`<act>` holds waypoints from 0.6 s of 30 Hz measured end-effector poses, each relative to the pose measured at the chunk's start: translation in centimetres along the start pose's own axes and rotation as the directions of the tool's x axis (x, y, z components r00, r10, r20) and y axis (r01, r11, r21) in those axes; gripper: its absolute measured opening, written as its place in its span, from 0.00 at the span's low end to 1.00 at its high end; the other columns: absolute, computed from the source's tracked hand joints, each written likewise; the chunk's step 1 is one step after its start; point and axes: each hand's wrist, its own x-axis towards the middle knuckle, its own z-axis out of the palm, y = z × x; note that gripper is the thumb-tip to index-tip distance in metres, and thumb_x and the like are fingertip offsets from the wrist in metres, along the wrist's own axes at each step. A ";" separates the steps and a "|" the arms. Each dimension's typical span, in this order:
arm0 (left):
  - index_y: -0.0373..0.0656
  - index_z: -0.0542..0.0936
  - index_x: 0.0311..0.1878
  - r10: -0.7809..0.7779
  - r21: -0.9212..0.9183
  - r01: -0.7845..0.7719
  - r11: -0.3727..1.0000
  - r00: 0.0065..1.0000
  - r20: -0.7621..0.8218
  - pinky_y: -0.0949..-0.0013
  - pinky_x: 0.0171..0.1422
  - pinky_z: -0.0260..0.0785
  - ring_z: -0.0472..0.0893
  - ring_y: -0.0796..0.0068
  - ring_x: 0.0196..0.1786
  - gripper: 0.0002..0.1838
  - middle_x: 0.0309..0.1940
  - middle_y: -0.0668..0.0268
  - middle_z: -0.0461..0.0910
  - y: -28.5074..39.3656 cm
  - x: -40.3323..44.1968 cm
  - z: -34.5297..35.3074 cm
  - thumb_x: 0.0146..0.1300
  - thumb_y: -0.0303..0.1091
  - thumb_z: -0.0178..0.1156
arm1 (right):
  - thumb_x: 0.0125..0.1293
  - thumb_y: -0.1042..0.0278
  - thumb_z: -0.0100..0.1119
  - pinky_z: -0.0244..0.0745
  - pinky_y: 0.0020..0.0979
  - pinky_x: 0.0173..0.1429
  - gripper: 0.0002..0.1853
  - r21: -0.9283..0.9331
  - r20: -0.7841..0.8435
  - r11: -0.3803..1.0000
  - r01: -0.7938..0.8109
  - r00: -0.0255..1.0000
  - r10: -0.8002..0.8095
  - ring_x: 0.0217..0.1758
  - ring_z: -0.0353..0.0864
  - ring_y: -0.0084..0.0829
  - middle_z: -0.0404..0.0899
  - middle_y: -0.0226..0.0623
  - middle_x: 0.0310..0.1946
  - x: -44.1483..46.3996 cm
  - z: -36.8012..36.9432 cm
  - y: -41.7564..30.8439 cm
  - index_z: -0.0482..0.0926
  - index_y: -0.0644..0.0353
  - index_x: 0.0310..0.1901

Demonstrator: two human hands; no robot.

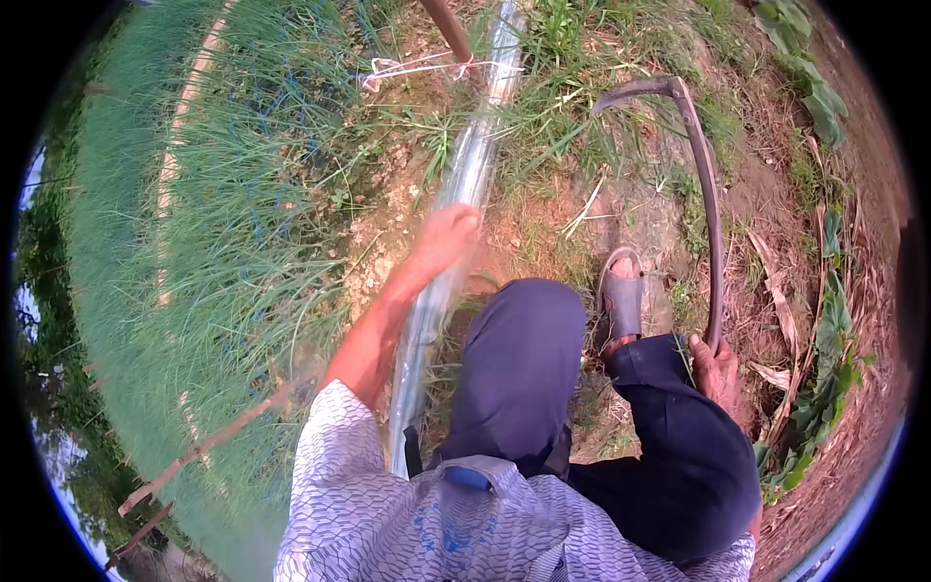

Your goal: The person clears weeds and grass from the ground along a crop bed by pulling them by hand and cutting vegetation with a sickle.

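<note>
My right hand (716,373) is wrapped round the lower end of a sickle (704,179), beside my bent knee. The sickle's long wooden handle stands away from me, and its curved blade points left over the grass at the top. My left hand (449,238) is closed and slightly blurred over a long strip of clear plastic sheeting (475,160). Whatever its fingers hold, if anything, is hidden. The strip runs from the top of the view down along my left side.
Dense thin green plants (194,233) fill the left, with blue netting among them. A wooden stake (446,27) with white string (407,68) stands at the top, and a stick (199,449) leans at lower left. My sandalled foot (622,291) rests on weedy soil; leafy vines (829,339) grow right.
</note>
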 end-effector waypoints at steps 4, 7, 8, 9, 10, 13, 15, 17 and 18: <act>0.40 0.78 0.54 -0.081 -0.157 0.050 0.986 0.978 -0.193 0.63 0.56 0.71 0.80 0.63 0.50 0.17 0.48 0.58 0.81 0.8 8.0 -2.2 0.68 0.37 0.50 | 0.61 0.47 0.64 0.55 0.28 0.26 0.21 0.157 0.136 0.987 -0.030 0.991 0.009 0.21 0.60 0.20 0.64 0.24 0.18 3.6 2.8 2.0 0.73 0.59 0.31; 0.47 0.75 0.60 0.224 0.353 -0.110 0.929 0.927 -0.302 0.56 0.60 0.70 0.79 0.51 0.55 0.20 0.53 0.50 0.79 0.1 13.5 -3.2 0.67 0.32 0.43 | 0.61 0.52 0.66 0.55 0.26 0.24 0.18 0.187 0.167 0.976 -0.114 0.982 0.082 0.20 0.62 0.17 0.66 0.22 0.18 5.3 3.8 5.8 0.72 0.56 0.28; 0.47 0.75 0.60 0.219 0.361 -0.101 0.927 0.929 -0.300 0.56 0.60 0.70 0.79 0.51 0.55 0.20 0.53 0.50 0.79 -1.3 14.8 -3.5 0.67 0.32 0.43 | 0.61 0.54 0.67 0.55 0.25 0.23 0.17 0.243 0.189 0.959 -0.144 0.977 0.099 0.20 0.63 0.16 0.67 0.21 0.18 5.6 4.6 7.5 0.72 0.55 0.28; 0.48 0.73 0.63 0.246 0.526 -0.046 0.849 0.916 -0.317 0.54 0.61 0.69 0.78 0.49 0.56 0.21 0.56 0.51 0.77 -3.1 16.4 -4.0 0.68 0.33 0.44 | 0.62 0.56 0.66 0.56 0.25 0.23 0.15 0.295 0.194 0.946 -0.136 0.978 0.080 0.20 0.63 0.15 0.67 0.21 0.18 5.9 5.6 9.8 0.72 0.55 0.28; 0.49 0.71 0.65 0.278 0.664 0.002 0.747 0.907 -0.316 0.53 0.63 0.68 0.77 0.47 0.57 0.22 0.59 0.52 0.75 -2.4 17.2 -3.8 0.68 0.34 0.44 | 0.63 0.59 0.65 0.57 0.25 0.23 0.14 0.342 0.184 0.930 -0.133 0.980 0.073 0.20 0.62 0.15 0.67 0.21 0.19 5.8 6.3 9.8 0.72 0.56 0.29; 0.51 0.68 0.66 0.160 0.777 0.135 0.615 0.943 -0.291 0.51 0.62 0.69 0.76 0.44 0.58 0.24 0.61 0.45 0.70 -4.1 19.2 -3.7 0.67 0.35 0.45 | 0.62 0.61 0.67 0.63 0.25 0.23 0.12 0.415 0.190 0.881 -0.228 0.968 0.161 0.21 0.68 0.16 0.73 0.24 0.20 6.4 8.1 11.9 0.74 0.58 0.32; 0.47 0.69 0.63 -0.057 0.741 0.208 0.638 0.973 -0.223 0.49 0.59 0.71 0.76 0.44 0.57 0.22 0.57 0.42 0.73 0.5 17.5 -4.7 0.66 0.34 0.46 | 0.62 0.60 0.67 0.64 0.26 0.24 0.13 0.479 0.247 0.845 -0.238 0.960 0.131 0.21 0.69 0.16 0.74 0.24 0.21 6.7 8.4 13.8 0.75 0.59 0.34; 0.42 0.73 0.58 0.020 0.805 0.119 0.581 0.987 -0.160 0.48 0.58 0.71 0.77 0.45 0.57 0.19 0.52 0.44 0.76 -4.4 19.7 -4.8 0.65 0.33 0.46 | 0.61 0.57 0.69 0.66 0.27 0.25 0.15 0.421 0.278 0.857 -0.297 0.942 0.189 0.21 0.70 0.18 0.74 0.25 0.20 6.7 8.9 13.9 0.76 0.60 0.36; 0.40 0.75 0.55 -0.016 0.824 0.126 0.552 0.990 -0.140 0.49 0.57 0.72 0.78 0.46 0.55 0.18 0.51 0.45 0.77 -4.3 20.2 -5.1 0.64 0.32 0.46 | 0.61 0.57 0.69 0.66 0.27 0.25 0.15 0.439 0.264 0.853 -0.284 0.948 0.180 0.21 0.70 0.18 0.74 0.25 0.20 7.1 8.7 13.2 0.76 0.60 0.36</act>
